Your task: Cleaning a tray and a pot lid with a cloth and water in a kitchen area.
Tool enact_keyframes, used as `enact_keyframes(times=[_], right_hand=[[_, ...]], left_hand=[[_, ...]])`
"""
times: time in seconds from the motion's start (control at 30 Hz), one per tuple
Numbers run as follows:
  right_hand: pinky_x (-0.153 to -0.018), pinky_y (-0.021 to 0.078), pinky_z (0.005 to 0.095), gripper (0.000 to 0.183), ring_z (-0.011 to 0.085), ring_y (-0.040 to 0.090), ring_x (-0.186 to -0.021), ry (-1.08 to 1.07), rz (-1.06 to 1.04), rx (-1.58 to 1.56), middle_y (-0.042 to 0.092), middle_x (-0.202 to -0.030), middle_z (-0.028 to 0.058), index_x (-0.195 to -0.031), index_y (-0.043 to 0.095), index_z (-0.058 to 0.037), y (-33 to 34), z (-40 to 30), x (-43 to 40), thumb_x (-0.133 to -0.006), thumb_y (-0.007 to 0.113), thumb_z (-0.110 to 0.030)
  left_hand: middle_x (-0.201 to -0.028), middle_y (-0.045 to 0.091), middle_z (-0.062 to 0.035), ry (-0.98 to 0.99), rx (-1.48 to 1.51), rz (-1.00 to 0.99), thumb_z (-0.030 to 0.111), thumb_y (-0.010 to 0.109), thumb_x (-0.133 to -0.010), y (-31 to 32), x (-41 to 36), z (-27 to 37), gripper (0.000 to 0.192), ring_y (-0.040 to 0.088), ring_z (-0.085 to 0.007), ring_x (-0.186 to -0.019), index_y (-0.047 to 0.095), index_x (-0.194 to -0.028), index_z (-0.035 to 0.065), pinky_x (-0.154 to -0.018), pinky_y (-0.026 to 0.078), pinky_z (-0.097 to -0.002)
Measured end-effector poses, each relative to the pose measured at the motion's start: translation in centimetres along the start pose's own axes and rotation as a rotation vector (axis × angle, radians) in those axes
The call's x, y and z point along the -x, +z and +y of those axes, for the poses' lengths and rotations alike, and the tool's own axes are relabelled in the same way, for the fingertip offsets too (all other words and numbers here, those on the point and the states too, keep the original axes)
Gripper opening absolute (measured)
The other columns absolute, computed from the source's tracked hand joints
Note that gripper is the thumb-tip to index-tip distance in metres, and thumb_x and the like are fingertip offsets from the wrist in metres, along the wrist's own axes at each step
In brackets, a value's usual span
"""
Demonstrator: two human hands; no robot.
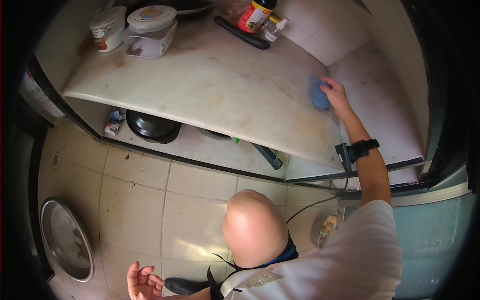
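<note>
With its fingers bent around a blue cloth, my right hand is at the right end of a pale marble shelf. The cloth lies against the stone and looks slightly blurred. A black strap with a device and a cable is on the right wrist. Low in the view, above the tiled floor, my left hand has loosely curled fingers apart and holds nothing.
Plastic tubs, a sauce bottle, a small spray bottle and a black handle are at the shelf's back. Black cookware sits below. A metal basin stands on the floor; a bowl is near my knee.
</note>
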State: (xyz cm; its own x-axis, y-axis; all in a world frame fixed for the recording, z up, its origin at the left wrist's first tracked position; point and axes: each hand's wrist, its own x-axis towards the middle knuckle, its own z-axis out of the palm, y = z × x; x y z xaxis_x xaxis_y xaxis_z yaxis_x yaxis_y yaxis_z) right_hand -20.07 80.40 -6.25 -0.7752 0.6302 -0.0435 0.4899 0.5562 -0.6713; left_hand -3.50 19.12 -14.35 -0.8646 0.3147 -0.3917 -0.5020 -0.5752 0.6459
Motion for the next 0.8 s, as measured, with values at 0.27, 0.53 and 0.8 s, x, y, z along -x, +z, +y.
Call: enact_keyframes(times=[0.27, 0.53, 0.8], right_hand=[[-0.075, 0.0396, 0.0243, 0.029, 0.0182, 0.049, -0.086, -0.853, -0.044, 0.497, 0.047, -0.097, 0.0093, -0.106, 0.055, -0.0067, 8.4, -2.6, 3.6, -0.077, 0.051, -0.003], [-0.082, 0.0383, 0.0293, 0.029, 0.0252, 0.049, -0.095, -0.463, -0.064, 0.432, 0.049, -0.106, 0.0147, -0.107, 0.053, -0.0044, -1.6, 1.7, -0.7, -0.080, 0.050, -0.015], [-0.100, 0.0185, 0.0328, 0.054, 0.0333, 0.023, -0.121, -0.205, -0.005, 0.559, 0.015, -0.135, 0.0209, -0.127, 0.029, -0.0026, 3.1, 5.0, -0.6, -0.085, 0.036, -0.036]], left_hand=[[-0.117, 0.042, -0.0185, -0.042, -0.103, 0.086, 0.033, 0.062, -0.071, 2.7, 0.7, 1.0, 0.073, 0.047, -0.0237, -0.095, 0.026, -0.126, 0.0005, -0.084, 0.039, -0.0335], [-0.113, 0.044, -0.0162, 0.024, -0.024, -0.007, 0.032, 0.061, -0.072, 0.8, 0.5, 0.4, 0.070, 0.050, -0.0207, -0.089, 0.027, -0.125, 0.0010, -0.078, 0.042, -0.0310], [-0.116, 0.042, -0.0188, -0.047, -0.031, 0.079, 0.032, 0.064, -0.070, 2.3, 1.1, 1.0, 0.074, 0.047, -0.0237, -0.094, 0.027, -0.126, -0.0001, -0.083, 0.040, -0.0326]])
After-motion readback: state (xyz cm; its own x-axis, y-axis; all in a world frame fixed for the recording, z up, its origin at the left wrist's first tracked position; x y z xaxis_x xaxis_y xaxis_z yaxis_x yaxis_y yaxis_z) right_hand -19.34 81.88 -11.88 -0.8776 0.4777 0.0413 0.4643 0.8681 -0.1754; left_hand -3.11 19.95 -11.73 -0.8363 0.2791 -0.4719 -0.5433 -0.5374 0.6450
